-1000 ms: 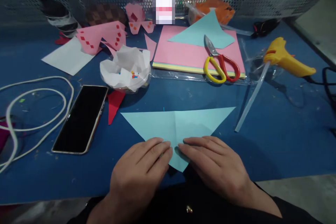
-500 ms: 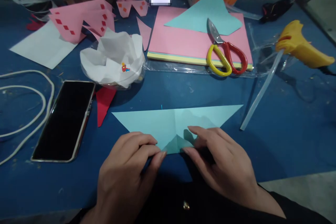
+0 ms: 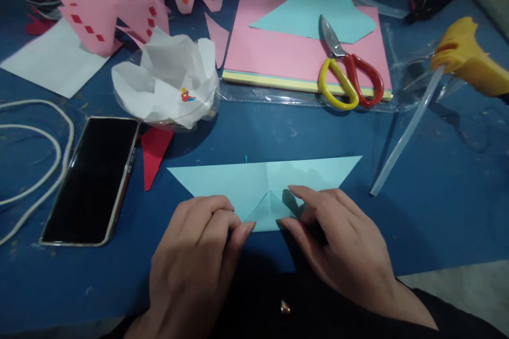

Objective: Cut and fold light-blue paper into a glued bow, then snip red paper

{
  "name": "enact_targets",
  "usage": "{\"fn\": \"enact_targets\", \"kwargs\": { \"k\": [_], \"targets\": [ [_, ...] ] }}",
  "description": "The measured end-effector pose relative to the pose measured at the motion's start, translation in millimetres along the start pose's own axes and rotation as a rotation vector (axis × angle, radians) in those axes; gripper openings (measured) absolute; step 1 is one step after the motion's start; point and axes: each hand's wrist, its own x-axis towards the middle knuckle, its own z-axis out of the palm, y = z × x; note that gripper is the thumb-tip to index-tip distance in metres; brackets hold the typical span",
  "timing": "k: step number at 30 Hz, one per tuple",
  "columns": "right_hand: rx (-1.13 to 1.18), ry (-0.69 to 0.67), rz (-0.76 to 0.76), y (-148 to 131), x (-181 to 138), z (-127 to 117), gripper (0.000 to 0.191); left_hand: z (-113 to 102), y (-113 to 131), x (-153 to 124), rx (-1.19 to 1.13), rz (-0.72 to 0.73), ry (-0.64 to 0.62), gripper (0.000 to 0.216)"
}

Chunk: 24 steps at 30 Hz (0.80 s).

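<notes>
Grasping the light blue paper (image 3: 222, 183) at its near edge with the left hand (image 3: 194, 249), with thumb and curled forefinger held together by the left corner of a small folded flap (image 3: 272, 209). Touching at the flap's right corner with the thumb of the right hand (image 3: 342, 243), with the forefinger stretched apart over the sheet (cannot tell about any pinch there, with the other fingers curled partly out of sight). Lying just to the far side of both thumbs, spread on the blue table (image 3: 298, 137). Running left to right along the paper's long axis, with a pointed end beyond each hand and a straight far edge, angled slightly away toward the right. Pointing far with the flap's tip, along the centre crease, midway between the thumbs; about equally near to either hand. Farther out on the left, a red scrap (image 3: 155, 156), a phone (image 3: 91, 180) and a white-lined bowl (image 3: 127, 85). Beyond, at the far left, pink cut-outs (image 3: 95, 10) over a white sheet (image 3: 55, 63). Resting far and right of centre, on a stack of coloured paper (image 3: 274, 50), scissors (image 3: 338, 52). Out to the right, a yellow glue gun (image 3: 463, 53) with a clear rod (image 3: 409, 130) slanting near.
</notes>
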Motion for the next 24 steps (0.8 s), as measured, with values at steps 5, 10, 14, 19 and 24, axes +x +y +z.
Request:
{"fn": "enact_targets", "kwargs": {
  "k": [5,10,14,19,24],
  "targets": [
    [-0.030,0.022,-0.004,-0.2,0.2,1.5,0.030,1.9,-0.5,1.5,0.030,0.037,0.016,0.025],
    [-0.084,0.037,0.013,-1.0,0.5,3.6,0.035,3.1,1.0,3.0,0.067,0.050,0.035,0.025],
    [-0.093,0.038,0.013,-0.6,1.5,3.8,0.034,4.3,2.3,4.4,0.098,0.067,0.051,0.025],
    [-0.070,0.024,0.018,0.2,2.7,3.1,0.031,3.8,2.4,4.4,0.103,0.069,0.069,0.023],
    [-0.069,0.017,0.029,0.5,2.2,3.1,0.028,3.0,3.1,4.3,0.114,0.073,0.070,0.022]
  ]
}}
